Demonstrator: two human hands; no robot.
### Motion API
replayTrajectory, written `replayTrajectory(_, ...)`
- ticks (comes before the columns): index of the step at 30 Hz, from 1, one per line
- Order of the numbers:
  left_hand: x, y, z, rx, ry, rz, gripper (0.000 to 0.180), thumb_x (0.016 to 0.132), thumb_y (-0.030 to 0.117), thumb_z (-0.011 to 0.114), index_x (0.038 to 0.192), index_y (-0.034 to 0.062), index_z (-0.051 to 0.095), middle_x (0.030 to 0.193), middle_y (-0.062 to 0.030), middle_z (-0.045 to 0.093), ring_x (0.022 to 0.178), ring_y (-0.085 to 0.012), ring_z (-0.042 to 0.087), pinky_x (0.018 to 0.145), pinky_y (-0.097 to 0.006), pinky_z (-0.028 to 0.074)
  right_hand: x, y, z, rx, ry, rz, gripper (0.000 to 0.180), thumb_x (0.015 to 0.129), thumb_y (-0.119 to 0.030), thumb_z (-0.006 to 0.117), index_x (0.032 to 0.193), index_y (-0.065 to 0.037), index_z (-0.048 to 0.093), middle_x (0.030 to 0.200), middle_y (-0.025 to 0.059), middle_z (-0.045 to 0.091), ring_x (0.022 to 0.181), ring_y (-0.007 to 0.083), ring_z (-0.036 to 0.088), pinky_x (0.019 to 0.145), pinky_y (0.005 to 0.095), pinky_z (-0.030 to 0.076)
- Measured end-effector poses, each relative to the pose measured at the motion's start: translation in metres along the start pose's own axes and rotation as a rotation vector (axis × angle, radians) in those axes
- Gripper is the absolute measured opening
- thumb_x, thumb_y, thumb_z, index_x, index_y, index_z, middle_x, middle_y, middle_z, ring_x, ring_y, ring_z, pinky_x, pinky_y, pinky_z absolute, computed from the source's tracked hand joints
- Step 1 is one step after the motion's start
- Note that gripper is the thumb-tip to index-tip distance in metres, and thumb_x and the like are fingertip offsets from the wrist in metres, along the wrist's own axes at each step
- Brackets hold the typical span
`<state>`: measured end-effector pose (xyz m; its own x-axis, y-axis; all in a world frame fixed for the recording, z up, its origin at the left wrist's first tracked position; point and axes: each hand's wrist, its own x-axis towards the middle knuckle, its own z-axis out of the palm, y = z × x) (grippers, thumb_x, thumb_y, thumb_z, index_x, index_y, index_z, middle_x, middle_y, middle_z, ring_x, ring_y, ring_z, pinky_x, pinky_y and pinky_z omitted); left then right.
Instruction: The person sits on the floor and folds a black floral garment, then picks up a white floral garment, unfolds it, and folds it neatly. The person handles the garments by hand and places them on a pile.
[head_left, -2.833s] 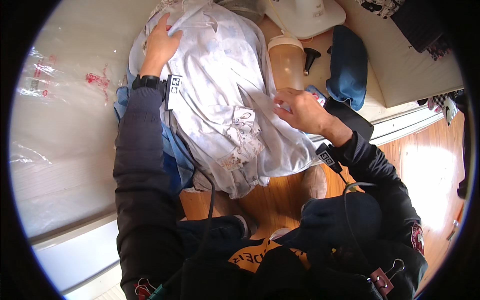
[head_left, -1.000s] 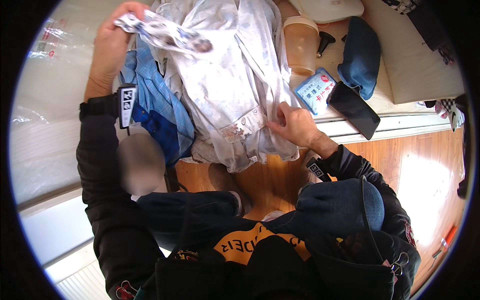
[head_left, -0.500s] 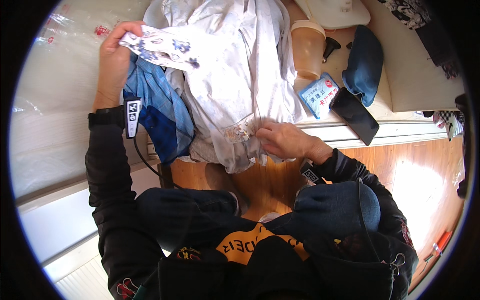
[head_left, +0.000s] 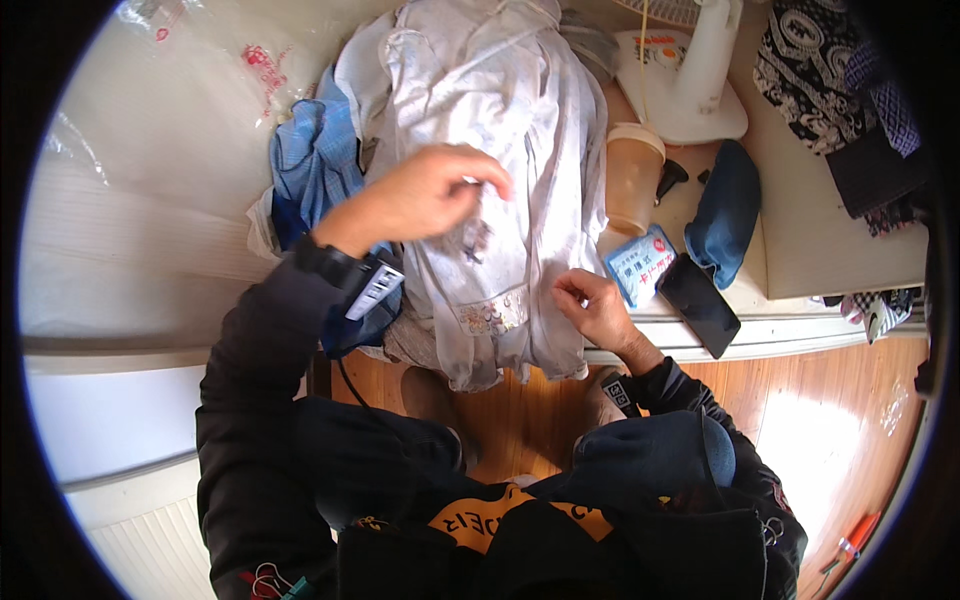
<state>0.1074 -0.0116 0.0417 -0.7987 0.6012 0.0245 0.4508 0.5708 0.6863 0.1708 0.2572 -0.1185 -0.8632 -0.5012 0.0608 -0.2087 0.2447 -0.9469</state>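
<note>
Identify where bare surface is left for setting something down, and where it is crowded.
Free: the pale surface left of the blue checked cloth. Crowded: right of the white garment, where cup, tissue packet, phone and fan base sit close together.

head view | worn on head | looks steeply down | close over white garment (head_left: 490,150) | fisheye rim
</note>
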Motion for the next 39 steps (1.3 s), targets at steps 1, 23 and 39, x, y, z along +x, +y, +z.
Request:
replayTrajectory(1,0.007,0.000,0.013,-0.011,0.019,0.135,0.027,0.083,-0.007,0.050,0.100,0.0052,0.066,0.096,-0.0076,0.066,0.090,-0.0205,0.062,0.085,-0.034,0.047,0.001,0.001,0.001,0.007,0.018,0.014,0.009,0.087,-0.006,0.064,0.093,0.000,0.063,0.077,0.0044,0.063,0.067,0.0092,0.055,0.063,0.0242,0.047)
replayTrajectory(23,-0.042,-0.009,-0.010,0.100,-0.037,-0.424,0.017,0.091,0.009,0.059,0.105,0.0024,0.067,0.090,-0.0051,0.067,0.076,-0.0085,0.059,0.067,-0.023,0.047,-0.013,0.003,-0.017,-0.146,0.193,0.117,0.022,0.080,-0.006,0.070,0.095,0.000,0.056,0.074,0.0075,0.060,0.060,0.0153,0.058,0.058,0.0274,0.048)
replayTrajectory(39,-0.014,-0.001,0.021,0.384,0.298,0.019,0.047,0.084,-0.002,0.055,0.129,0.0102,0.055,0.125,-0.0129,0.048,0.109,-0.0294,0.054,0.094,-0.036,0.045,0.023,-0.036,-0.032,0.872,-0.017,0.201,0.019,0.093,-0.011,0.058,0.109,-0.001,0.062,0.080,-0.0056,0.059,0.066,0.0024,0.048,0.059,0.0193,0.040)
